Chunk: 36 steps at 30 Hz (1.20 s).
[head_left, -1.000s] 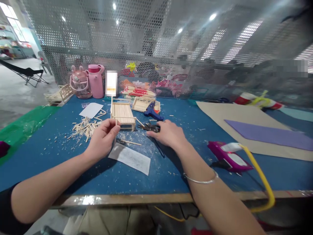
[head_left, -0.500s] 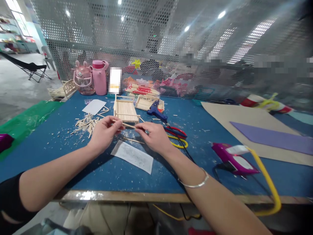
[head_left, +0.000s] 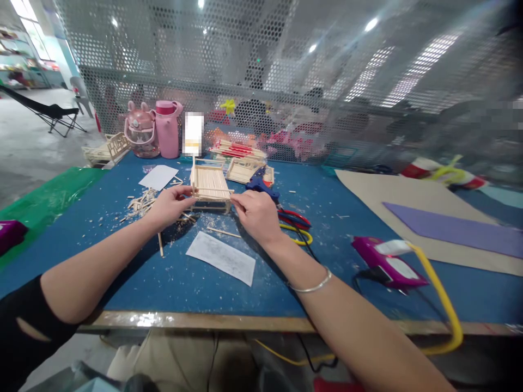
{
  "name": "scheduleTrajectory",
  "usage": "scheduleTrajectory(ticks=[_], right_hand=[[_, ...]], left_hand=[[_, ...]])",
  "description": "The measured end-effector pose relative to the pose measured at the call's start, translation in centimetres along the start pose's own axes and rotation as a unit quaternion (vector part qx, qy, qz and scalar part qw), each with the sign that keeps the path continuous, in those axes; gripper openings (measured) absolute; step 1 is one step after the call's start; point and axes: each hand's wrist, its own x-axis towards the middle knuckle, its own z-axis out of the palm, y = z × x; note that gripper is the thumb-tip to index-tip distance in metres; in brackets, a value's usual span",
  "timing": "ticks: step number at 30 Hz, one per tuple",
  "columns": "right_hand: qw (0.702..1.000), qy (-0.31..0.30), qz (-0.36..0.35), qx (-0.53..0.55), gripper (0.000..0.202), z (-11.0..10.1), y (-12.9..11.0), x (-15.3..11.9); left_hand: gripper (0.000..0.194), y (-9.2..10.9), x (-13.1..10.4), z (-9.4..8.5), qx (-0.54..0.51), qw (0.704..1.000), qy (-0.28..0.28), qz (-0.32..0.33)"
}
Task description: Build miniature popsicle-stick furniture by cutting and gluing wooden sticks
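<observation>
A small bed-like frame of pale wooden sticks [head_left: 210, 182] stands in front of me, with a slatted top and thin rails. My left hand [head_left: 174, 206] pinches at its front left corner, thumb and fingers close together. At the front right corner, the fingertips of my right hand [head_left: 256, 211] are pressed together against the frame. Whether a loose stick is also between my fingers, I cannot tell. One thin stick [head_left: 223, 232] lies just before the frame, and another stick [head_left: 160, 245] lies below my left wrist.
A pile of cut stick pieces [head_left: 141, 202] lies left, near a white paper [head_left: 158, 177]. A grey-white strip [head_left: 220, 258] lies in front. Right are a blue glue gun [head_left: 261, 188], red-and-yellow-handled tools [head_left: 300, 235] and a purple device [head_left: 390, 264]. Pink bottles [head_left: 167, 130] stand behind.
Both hands have moved from holding a stick between them, above the table, to the front corners of the stick frame. A stick now shows on the table below my left wrist.
</observation>
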Motion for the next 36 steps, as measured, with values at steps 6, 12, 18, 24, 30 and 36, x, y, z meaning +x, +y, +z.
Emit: scheduleTrajectory(ticks=[6, 12, 18, 24, 30, 36], right_hand=[[0.998, -0.002, 0.037, 0.059, 0.014, 0.5, -0.1, 0.0], [0.963, -0.014, 0.167, 0.209, 0.018, 0.9, 0.0, 0.2], [0.949, -0.004, 0.192, 0.249, 0.007, 0.9, 0.1, 0.4], [0.96, -0.018, 0.168, 0.224, 0.007, 0.3, 0.4, 0.4], [0.989, -0.013, 0.03, 0.144, 0.013, -2.6, 0.0, -0.3], [0.99, -0.005, -0.123, 0.075, 0.028, -3.6, -2.8, -1.0]], left_hand=[[0.023, -0.3, 0.5, -0.1, 0.076, 0.996, -0.001, 0.053], [0.015, -0.6, 0.4, 0.1, 0.142, 0.983, 0.046, 0.106], [0.011, -0.4, 0.2, 0.3, 0.116, 0.984, 0.07, 0.12], [0.012, -0.4, 0.2, 0.4, 0.133, 0.982, 0.064, 0.121], [0.019, 1.6, -2.5, 0.9, 0.2, 0.914, 0.188, 0.299], [0.025, 3.5, -6.0, 2.4, 0.306, 0.886, -0.015, 0.348]])
